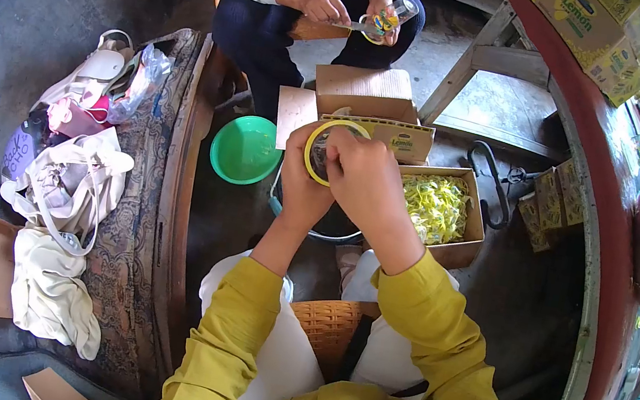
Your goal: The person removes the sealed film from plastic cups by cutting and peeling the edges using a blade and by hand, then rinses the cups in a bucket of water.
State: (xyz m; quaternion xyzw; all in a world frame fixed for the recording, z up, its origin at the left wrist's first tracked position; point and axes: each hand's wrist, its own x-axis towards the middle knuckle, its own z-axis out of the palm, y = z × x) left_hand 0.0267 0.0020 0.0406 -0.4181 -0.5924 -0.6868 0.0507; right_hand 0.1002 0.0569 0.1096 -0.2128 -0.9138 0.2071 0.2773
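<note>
My left hand (301, 189) is wrapped round a round container with a yellow rim (308, 154), its mouth facing up toward me. My right hand (370, 176) lies over that mouth with its fingers curled and the tips at the opening. Whatever those fingertips hold, if anything, is hidden. Just right of my right wrist stands an open cardboard box (474, 240) full of small yellow-wrapped pieces (437, 210). Beyond my hands is another open carton (368, 84), behind a printed lemon box (406, 142).
A green basin (248, 148) is on the floor to the left. Opposite sits a person (317, 5) holding a clear jar (405, 9) and a thin tool. Bags (78, 170) lie on a patterned bench (131, 254). Lemon cartons (582, 28) line the red-edged table (610, 137) at right.
</note>
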